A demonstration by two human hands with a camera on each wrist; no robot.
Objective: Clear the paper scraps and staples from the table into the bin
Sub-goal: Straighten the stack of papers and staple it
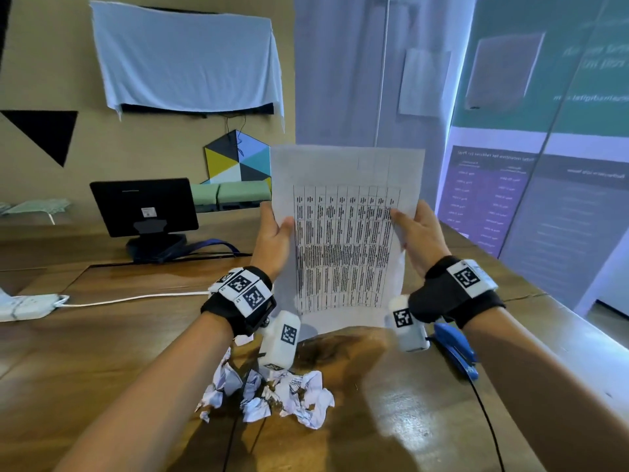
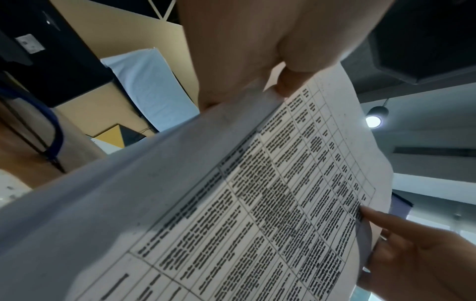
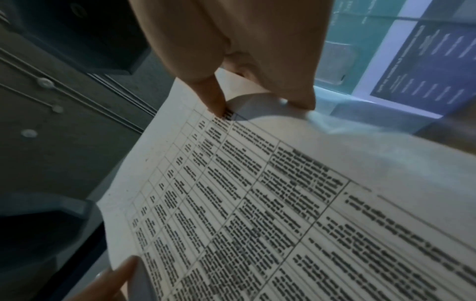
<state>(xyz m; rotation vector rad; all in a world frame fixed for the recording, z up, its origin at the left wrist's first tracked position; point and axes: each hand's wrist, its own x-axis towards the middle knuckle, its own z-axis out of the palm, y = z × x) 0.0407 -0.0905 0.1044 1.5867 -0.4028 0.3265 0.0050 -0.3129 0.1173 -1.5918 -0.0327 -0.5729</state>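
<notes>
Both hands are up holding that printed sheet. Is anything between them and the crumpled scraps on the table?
Only the printed sheet itself: the left hand and right hand each pinch an edge of it, above the table. The crumpled scraps lie uncovered below the wrists. No bin is in view.

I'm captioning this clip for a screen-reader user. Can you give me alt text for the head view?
Both hands, left and right, hold a printed sheet upright above a wooden table. Crumpled paper scraps lie below it, a blue stapler to the right.
</notes>
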